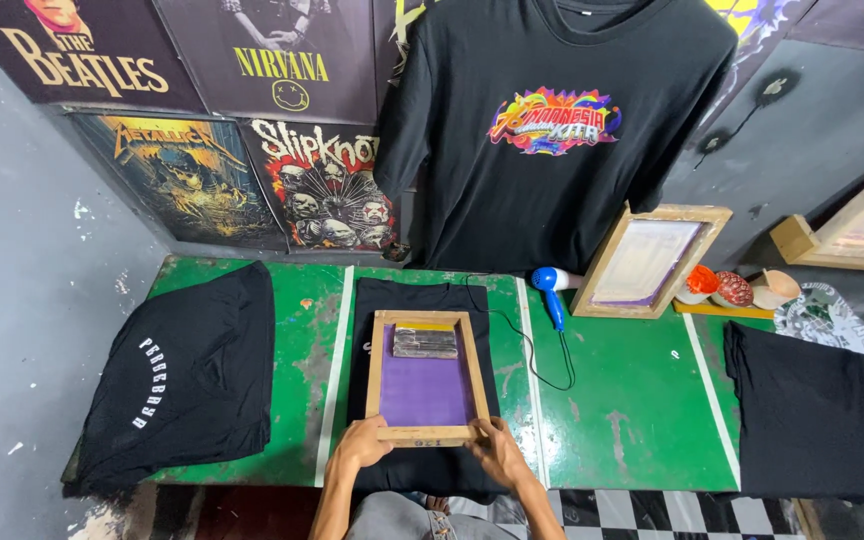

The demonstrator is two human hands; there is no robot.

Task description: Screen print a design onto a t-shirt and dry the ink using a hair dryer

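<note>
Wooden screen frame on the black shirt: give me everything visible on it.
The screen-printing frame is a rectangle of pale, unpainted-looking wood around a purple mesh. It lies flat on a black T-shirt spread over the green table. A squeegee with a worn block handle rests across the mesh at the far end, against a yellowish strip. The left hand and right hand grip the two near corners. Small markings show on the near rail.

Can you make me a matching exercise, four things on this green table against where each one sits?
Things:
1. wooden screen frame
2. squeegee
3. blue hair dryer
4. folded black shirt with white lettering

Places:
A. far left of the table
B. inside the frame, at its far end
C. held at its near edge by both hands
D. right of the frame, beside a leaning screen

Pairs: 1-C, 2-B, 3-D, 4-A
</note>
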